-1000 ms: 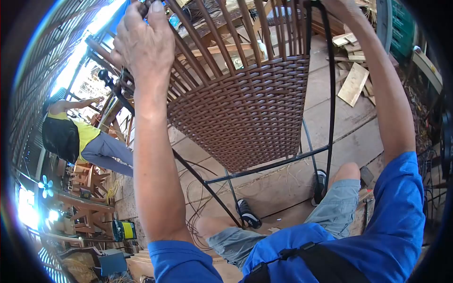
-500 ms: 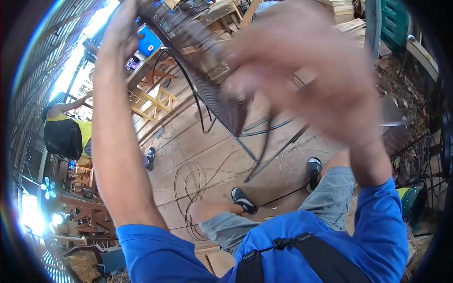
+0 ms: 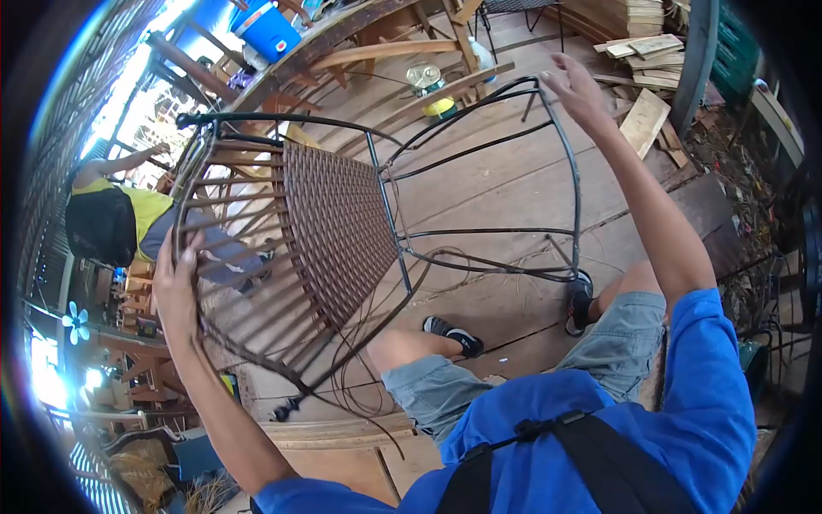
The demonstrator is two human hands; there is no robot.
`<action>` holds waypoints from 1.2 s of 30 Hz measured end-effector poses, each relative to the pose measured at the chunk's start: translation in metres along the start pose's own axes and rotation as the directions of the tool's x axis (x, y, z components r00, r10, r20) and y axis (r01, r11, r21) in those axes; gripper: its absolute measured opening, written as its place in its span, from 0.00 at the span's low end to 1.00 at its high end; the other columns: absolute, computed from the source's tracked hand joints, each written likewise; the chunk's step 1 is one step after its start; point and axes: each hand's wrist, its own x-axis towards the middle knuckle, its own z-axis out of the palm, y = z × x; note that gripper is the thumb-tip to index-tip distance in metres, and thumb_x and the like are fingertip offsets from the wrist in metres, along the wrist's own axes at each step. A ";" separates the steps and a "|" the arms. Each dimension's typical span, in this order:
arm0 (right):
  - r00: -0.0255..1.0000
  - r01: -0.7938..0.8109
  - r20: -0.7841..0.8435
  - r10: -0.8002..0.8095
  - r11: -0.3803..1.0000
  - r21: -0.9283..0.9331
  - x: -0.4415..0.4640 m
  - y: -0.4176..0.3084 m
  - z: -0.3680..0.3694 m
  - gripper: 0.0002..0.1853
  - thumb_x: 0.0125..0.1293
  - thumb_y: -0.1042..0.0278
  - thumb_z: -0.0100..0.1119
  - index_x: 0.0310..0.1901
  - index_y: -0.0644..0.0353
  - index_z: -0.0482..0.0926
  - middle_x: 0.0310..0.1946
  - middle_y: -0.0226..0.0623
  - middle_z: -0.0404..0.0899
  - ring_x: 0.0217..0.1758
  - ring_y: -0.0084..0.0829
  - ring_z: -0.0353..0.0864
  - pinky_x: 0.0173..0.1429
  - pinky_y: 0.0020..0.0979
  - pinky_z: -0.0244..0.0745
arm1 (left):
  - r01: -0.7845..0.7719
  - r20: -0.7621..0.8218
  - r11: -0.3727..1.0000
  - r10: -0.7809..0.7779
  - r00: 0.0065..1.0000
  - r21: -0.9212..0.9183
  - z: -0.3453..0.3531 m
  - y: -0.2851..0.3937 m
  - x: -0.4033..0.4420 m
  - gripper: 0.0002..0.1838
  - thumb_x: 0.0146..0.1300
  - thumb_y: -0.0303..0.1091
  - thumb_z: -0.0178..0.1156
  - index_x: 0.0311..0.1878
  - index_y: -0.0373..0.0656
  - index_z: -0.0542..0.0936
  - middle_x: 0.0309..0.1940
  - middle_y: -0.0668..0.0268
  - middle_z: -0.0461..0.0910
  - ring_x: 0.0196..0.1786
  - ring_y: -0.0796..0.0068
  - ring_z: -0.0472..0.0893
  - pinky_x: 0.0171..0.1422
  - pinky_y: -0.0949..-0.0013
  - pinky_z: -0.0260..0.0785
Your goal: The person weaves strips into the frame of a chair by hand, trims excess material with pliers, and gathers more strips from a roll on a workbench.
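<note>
the left hand [image 3: 177, 287] is clamped on the curved outer rim of a chair [image 3: 338, 214], which sits tipped over in front of the person, its brown woven panel facing up and its black leg frame [image 3: 577, 180] reaching to the right. the right hand [image 3: 582, 94], fingers apart, is at the far corner of that frame, though i cannot tell whether it touches; a blue cooler [image 3: 267, 32] is farther off, and a co-worker in a yellow top [image 3: 152, 208] is at the left
</note>
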 end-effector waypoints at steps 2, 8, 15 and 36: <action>0.996 -0.069 0.056 0.074 0.995 -0.074 0.004 0.037 0.028 0.30 0.66 0.49 0.52 0.62 0.63 0.66 0.57 0.48 0.72 0.61 0.38 0.70 0.65 0.34 0.62 | 0.048 -0.054 0.999 -0.048 0.997 -0.010 0.003 0.013 -0.037 0.26 0.64 0.36 0.54 0.64 0.34 0.66 0.54 0.57 0.75 0.58 0.68 0.75 0.57 0.67 0.68; 0.962 -0.194 0.242 0.124 0.937 0.291 -0.027 0.082 0.074 0.31 0.67 0.43 0.45 0.61 0.62 0.68 0.56 0.55 0.73 0.61 0.50 0.70 0.65 0.40 0.61 | 0.102 -0.245 0.992 -0.116 0.963 -0.069 -0.007 -0.016 -0.088 0.27 0.65 0.37 0.54 0.65 0.34 0.65 0.52 0.55 0.76 0.57 0.69 0.75 0.61 0.66 0.65; 0.960 0.024 0.273 0.062 0.954 -0.298 -0.016 0.040 0.044 0.22 0.68 0.46 0.44 0.52 0.52 0.76 0.38 0.51 0.80 0.50 0.51 0.77 0.58 0.43 0.66 | -0.023 -0.187 0.903 0.113 0.976 0.428 -0.029 -0.035 -0.056 0.26 0.69 0.42 0.49 0.63 0.32 0.68 0.54 0.53 0.76 0.55 0.63 0.75 0.63 0.66 0.62; 0.730 0.045 0.624 0.279 0.891 -0.452 0.032 -0.067 0.031 0.18 0.56 0.59 0.59 0.20 0.69 0.79 0.16 0.45 0.79 0.18 0.36 0.80 0.24 0.34 0.74 | 0.679 0.309 0.249 -0.748 0.588 -0.690 0.299 -0.081 -0.206 0.16 0.67 0.36 0.54 0.49 0.33 0.71 0.31 0.65 0.73 0.34 0.78 0.73 0.38 0.75 0.70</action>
